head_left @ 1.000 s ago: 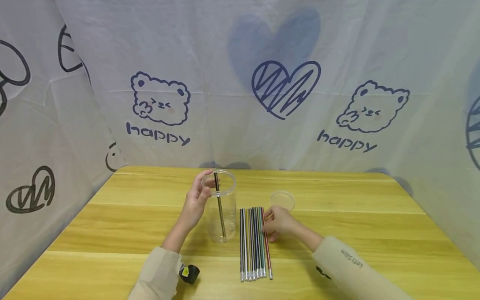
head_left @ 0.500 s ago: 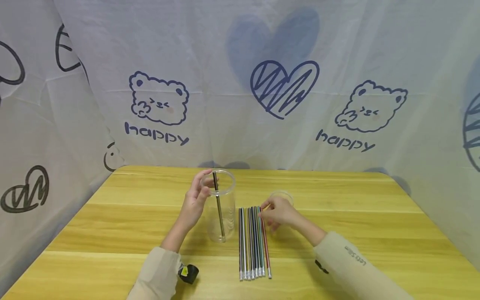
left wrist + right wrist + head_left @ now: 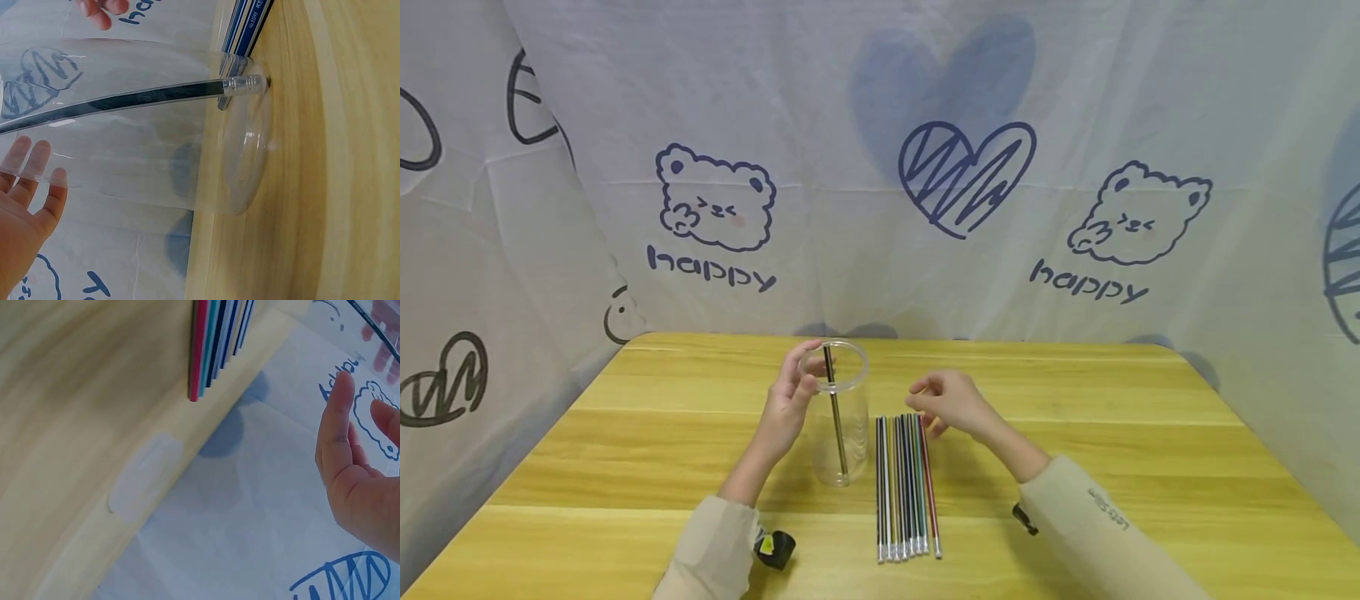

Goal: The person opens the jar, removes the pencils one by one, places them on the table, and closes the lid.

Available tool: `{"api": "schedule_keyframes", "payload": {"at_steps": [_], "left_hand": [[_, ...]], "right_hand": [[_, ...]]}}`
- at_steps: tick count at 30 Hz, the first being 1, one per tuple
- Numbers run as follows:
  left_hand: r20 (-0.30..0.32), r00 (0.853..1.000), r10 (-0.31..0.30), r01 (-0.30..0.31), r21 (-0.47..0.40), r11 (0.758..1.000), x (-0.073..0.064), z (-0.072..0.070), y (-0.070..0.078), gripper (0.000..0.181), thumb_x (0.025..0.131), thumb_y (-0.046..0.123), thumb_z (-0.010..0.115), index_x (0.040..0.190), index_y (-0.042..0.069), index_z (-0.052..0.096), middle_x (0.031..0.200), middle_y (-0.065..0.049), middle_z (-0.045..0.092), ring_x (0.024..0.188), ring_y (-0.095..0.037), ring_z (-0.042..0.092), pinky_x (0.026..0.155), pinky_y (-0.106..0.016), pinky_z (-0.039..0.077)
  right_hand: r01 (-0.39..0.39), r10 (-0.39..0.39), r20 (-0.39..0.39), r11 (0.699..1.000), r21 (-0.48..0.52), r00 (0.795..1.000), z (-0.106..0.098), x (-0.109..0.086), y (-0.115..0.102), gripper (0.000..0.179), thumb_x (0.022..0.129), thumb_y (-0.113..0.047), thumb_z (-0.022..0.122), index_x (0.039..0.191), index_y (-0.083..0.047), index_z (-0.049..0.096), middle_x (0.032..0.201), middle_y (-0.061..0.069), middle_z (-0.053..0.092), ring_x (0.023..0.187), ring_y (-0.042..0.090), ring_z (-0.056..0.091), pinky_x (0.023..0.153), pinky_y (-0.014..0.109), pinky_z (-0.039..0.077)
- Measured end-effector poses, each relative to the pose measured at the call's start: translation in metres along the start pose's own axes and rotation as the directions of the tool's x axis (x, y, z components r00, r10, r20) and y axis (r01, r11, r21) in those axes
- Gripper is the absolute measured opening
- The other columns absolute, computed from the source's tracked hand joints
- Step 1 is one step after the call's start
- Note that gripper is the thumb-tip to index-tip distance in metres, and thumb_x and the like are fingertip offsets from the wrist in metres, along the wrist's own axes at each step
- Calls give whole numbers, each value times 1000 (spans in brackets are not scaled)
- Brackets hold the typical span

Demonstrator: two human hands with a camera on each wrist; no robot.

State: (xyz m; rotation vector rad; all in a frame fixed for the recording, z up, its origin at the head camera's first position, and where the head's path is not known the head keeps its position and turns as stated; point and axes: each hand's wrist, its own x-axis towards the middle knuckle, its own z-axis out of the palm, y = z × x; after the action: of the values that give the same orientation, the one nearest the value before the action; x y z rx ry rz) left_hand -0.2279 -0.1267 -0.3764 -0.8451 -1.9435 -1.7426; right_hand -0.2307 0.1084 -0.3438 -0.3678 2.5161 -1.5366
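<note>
My left hand (image 3: 786, 408) holds a clear plastic jar (image 3: 854, 425) near its rim, thumb on the near side and fingers behind. Inside the upright jar one dark pencil (image 3: 837, 425) leans, its metal-capped end down, as the left wrist view shows. Just right of the jar lies a row of several pencils (image 3: 902, 487), dark, white, yellow, teal and red. My right hand (image 3: 953, 404) hovers over the far ends of that row. Its fingers are loosely bent and hold nothing; the right wrist view shows them apart from the pencils.
A clear round lid (image 3: 147, 478) lies on the wooden table (image 3: 1112, 467) past the pencils; my right hand covers it in the head view. A white printed cloth (image 3: 820, 167) hangs behind the table's far edge.
My right hand has risen from beside the red pencil and moved up and left, towards the far ends of the row. The left hand and jar have stayed put.
</note>
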Motion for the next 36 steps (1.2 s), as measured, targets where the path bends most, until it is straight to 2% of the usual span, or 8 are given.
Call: {"api": "schedule_keyframes", "payload": {"at_steps": [6,10,14,20,25,31,36], "left_hand": [[-3,1000,1,-1,4,1000,0,0,-1,61,90,52,37,130,5,33,113,-25,53,100,-30,49,78,-46,39],[-5,1000,2,-2,5,1000,0,0,-1,61,90,51,37,130,5,34,112,-24,53,100,-28,50,78,-46,40],[-6,1000,4,-4,7,1000,0,0,-1,62,90,52,37,130,5,33,112,-25,53,100,-25,50,78,-45,39],[-5,1000,5,-5,10,1000,0,0,-1,64,89,53,36,129,3,33,112,-25,53,100,-25,50,78,-46,40],[-6,1000,5,-4,12,1000,0,0,-1,64,89,54,36,129,4,33,111,-25,54,99,-28,50,77,-46,40],[7,1000,-5,5,6,1000,0,-1,-1,61,91,51,36,130,5,32,111,-25,53,100,-30,49,80,-47,39],[14,1000,-9,9,1,1000,0,-1,-1,59,91,50,36,130,5,32,111,-28,52,101,-31,48,80,-47,39]], "right_hand": [[49,-50,-32,998,-37,998,-1,3,-9,25,84,-11,61,101,7,59,72,8,60,60,28,60,50,35,51],[93,-97,-42,992,-80,994,-1,3,-19,23,85,-14,62,97,4,61,73,7,61,56,22,59,47,30,50],[120,-125,-64,989,-82,990,1,3,-31,20,85,-14,61,96,3,62,74,7,62,56,17,57,47,29,50],[202,-213,-113,974,-102,970,5,4,-45,16,86,-14,60,94,0,64,75,5,61,61,16,55,48,29,49],[309,-327,-120,940,-148,937,7,5,-56,15,86,-14,59,94,-3,65,76,3,60,63,16,52,50,28,47],[427,-481,-146,856,-290,865,13,8,-67,14,85,-13,61,91,-2,66,82,3,63,72,14,53,59,26,44],[491,-559,-140,803,-339,817,21,10,-75,15,84,-12,62,94,-1,66,92,7,63,81,20,54,68,34,45]]}}
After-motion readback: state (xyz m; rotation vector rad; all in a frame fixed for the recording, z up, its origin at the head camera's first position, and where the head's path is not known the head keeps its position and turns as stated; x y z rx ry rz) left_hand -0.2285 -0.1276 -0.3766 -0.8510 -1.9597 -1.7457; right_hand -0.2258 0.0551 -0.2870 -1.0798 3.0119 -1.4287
